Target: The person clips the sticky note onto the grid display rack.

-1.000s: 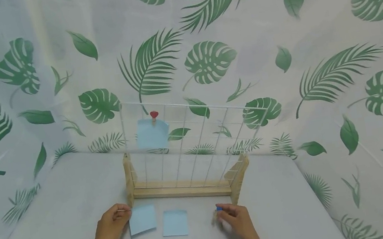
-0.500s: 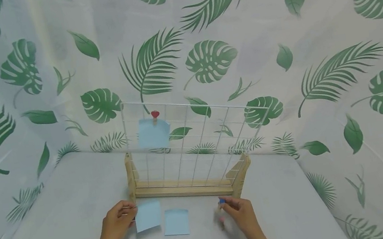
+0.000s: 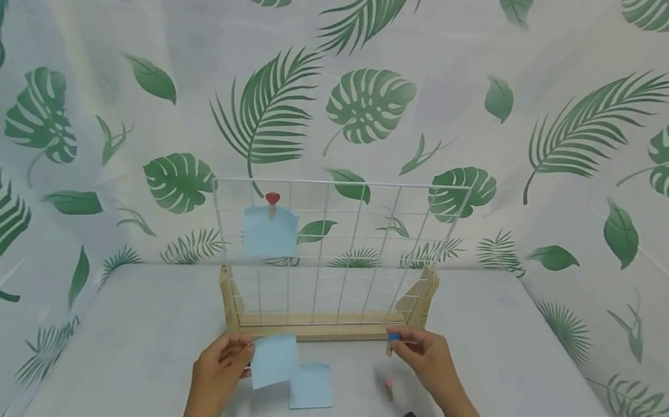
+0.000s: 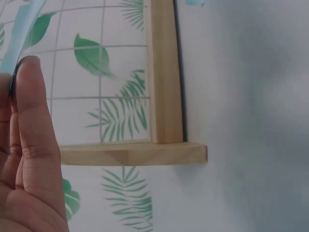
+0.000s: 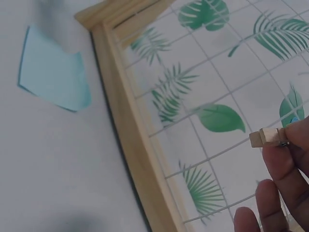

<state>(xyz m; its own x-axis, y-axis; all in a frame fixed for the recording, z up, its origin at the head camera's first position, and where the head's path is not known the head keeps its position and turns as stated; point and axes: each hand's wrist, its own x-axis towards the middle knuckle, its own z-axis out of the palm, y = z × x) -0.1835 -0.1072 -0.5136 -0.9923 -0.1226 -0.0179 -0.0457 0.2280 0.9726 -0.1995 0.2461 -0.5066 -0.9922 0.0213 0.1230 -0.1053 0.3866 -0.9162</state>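
Observation:
My left hand [image 3: 219, 370] pinches the left edge of a light blue sticky note [image 3: 275, 360], lifted above the table. In the left wrist view that note [image 4: 21, 34] shows edge-on between thumb and fingers. My right hand [image 3: 425, 361] pinches a small wooden clothespin [image 5: 266, 137] with a blue top [image 3: 394, 336]. Behind both hands stands a white wire grid [image 3: 341, 251] in a wooden base [image 3: 327, 330]. High on its left side, a clothespin with a red heart [image 3: 272, 198] holds another blue note [image 3: 271, 232].
A second blue note [image 3: 311, 388] lies on the white table [image 3: 108, 386], partly behind the lifted one. Near my right hand lies a clothespin with a pinkish top [image 3: 389, 387]. A leaf-patterned cloth [image 3: 438, 77] rises behind and at the sides.
My left hand has raised its note and moved it rightward, so it now overlaps the note on the table. The right hand has lifted the blue-topped clothespin away from the pinkish one.

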